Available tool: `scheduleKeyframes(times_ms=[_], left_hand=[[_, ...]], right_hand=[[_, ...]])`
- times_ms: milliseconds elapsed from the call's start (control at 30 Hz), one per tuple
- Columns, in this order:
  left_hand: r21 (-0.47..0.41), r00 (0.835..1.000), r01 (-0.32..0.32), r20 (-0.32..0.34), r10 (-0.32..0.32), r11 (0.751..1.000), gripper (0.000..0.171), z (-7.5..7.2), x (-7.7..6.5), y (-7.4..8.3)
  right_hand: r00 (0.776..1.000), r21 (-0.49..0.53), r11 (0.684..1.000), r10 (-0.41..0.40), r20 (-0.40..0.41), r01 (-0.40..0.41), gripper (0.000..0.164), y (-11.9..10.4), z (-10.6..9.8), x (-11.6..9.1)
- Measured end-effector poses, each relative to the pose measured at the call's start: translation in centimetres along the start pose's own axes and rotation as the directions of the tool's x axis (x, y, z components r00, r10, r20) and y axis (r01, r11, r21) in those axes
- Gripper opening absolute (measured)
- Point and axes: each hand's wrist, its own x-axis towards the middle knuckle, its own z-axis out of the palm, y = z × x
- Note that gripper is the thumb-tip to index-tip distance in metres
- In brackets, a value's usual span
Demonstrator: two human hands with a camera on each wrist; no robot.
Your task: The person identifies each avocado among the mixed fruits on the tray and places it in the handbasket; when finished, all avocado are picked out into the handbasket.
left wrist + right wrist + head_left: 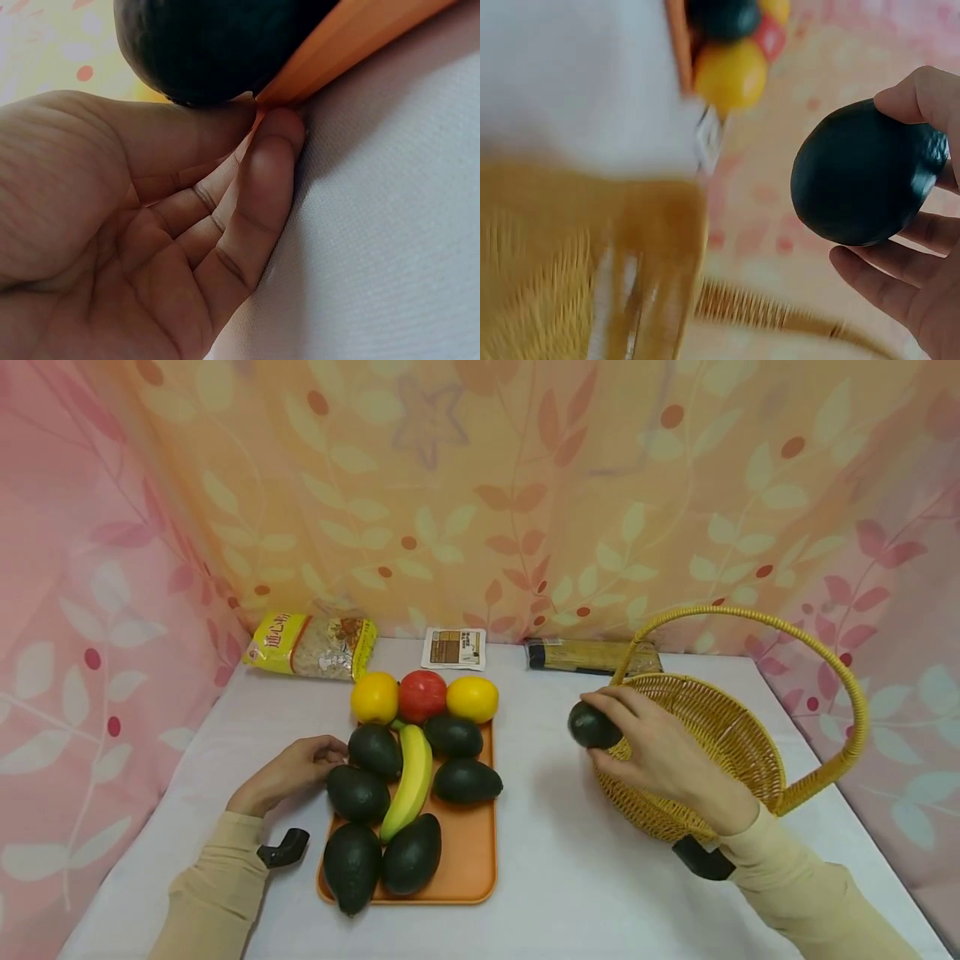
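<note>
My right hand (660, 760) grips a dark green avocado (592, 725) beside the left rim of the wicker basket (757, 752); thumb and fingers wrap it in the right wrist view, where the avocado (866, 176) is held up in the air. My left hand (294, 772) pinches the left edge of the orange tray (465, 868) between thumb and fingers, just under an avocado (202, 45) in the left wrist view. On the tray lie several avocados (358, 794), some overhanging its edge, around a yellow banana (408, 785).
Two yellow fruits (472, 699) and a red one (422, 697) line the tray's far end. Farther back lie a yellow food bag (311, 646), a small white packet (453, 648) and a long clear-wrapped pack (577, 654). The basket's tall handle (847, 693) arches up at the right.
</note>
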Motion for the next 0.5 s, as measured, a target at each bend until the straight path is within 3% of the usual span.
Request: scheduleKeyframes(times_ms=[133, 500], left_hand=[[-0.001, 1.000, -0.008, 0.003, 0.008, 1.000, 0.037, -0.1, -0.2, 0.1], [-0.015, 1.000, -0.006, 0.006, 0.006, 1.000, 0.037, -0.1, -0.2, 0.0]], right_hand=[[0.996, -0.093, 0.992, 0.083, 0.019, -0.081, 0.062, 3.5, -1.1, -0.2], [0.972, -0.324, 0.941, 0.159, 0.175, -0.096, 0.062, 9.5, -0.1, -1.0]])
